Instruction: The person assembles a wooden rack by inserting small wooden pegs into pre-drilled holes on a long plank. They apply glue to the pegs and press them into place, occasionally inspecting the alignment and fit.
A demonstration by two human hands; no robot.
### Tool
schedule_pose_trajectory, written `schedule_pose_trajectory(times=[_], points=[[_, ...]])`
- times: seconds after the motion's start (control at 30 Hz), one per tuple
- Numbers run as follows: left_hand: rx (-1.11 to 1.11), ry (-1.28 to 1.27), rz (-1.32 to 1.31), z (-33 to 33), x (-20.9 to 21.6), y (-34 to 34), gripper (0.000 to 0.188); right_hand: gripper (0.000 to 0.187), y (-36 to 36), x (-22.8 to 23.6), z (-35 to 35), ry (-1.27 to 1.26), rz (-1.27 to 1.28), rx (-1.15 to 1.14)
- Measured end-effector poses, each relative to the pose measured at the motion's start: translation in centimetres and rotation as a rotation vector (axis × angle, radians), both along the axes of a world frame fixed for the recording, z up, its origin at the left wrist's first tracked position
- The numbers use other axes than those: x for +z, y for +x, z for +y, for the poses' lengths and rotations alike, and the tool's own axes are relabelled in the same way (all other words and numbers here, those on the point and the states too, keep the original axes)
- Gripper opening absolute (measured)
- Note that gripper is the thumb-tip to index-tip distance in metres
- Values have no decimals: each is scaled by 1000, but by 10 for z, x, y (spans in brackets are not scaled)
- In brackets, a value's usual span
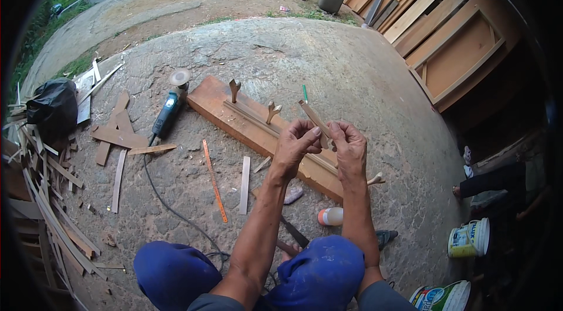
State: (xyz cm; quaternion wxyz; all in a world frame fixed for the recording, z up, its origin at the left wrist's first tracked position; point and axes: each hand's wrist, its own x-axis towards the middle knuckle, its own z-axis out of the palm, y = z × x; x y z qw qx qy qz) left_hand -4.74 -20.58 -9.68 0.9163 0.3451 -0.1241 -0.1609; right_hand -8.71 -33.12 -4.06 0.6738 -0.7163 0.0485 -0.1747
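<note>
I see both hands, left hand (296,144) and right hand (346,142), clamped on the thin wood strip (315,118) (it could snap if bent).

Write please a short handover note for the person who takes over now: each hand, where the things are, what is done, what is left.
Left hand: pinches the lower end of a thin wooden strip.
Right hand: grips the same strip from the other side; both hold it up above the plank.
Things: the long wooden plank lies on the stone ground, with carved wooden pegs standing along its rail. An angle grinder lies to its left, an orange ruler and a pale slat in front.
Done: at least two pegs stand on the plank.
Left: the strip in the hands is not yet set down or fixed anywhere.
</note>
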Motion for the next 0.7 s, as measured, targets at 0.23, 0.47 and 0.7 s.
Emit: schedule_pose_trajectory(times=[0.23,0.47,0.7], points=[[-3,-15,-5,0,1,-1,25,23,-4,4,2,-54,13,2],[-6,39,-2,0,-1,-2,25,22,-4,0,1,-63,23,0],[6,58,15,-3,-2,-5,26,21,-2,-12,-3,-95,2,-21]])
